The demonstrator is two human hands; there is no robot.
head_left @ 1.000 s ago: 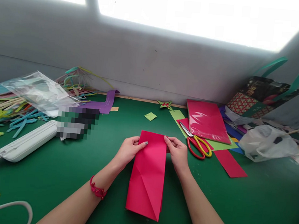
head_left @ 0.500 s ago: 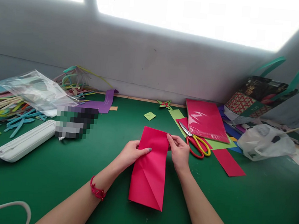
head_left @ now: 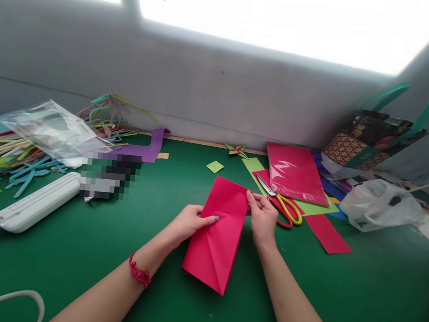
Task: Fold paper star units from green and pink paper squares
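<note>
A folded red paper sheet (head_left: 217, 236) with diagonal creases lies tilted on the green table (head_left: 124, 253), its near corner pointing toward me. My left hand (head_left: 190, 221) grips its left edge, fingertips resting on top. My right hand (head_left: 262, 218) pinches the far right corner. A red bracelet sits on my left wrist.
Yellow-and-red scissors (head_left: 282, 204) lie just right of my right hand on coloured paper sheets. A red plastic sleeve (head_left: 296, 173), a white plastic bag (head_left: 381, 203) and a patterned tote (head_left: 374, 137) stand at the right. At left lie a white device (head_left: 33, 208), paper strips and a clear bag (head_left: 52, 129).
The red paper has slid away from me and turned, its far end swinging right. Both hands have moved with it, keeping hold.
</note>
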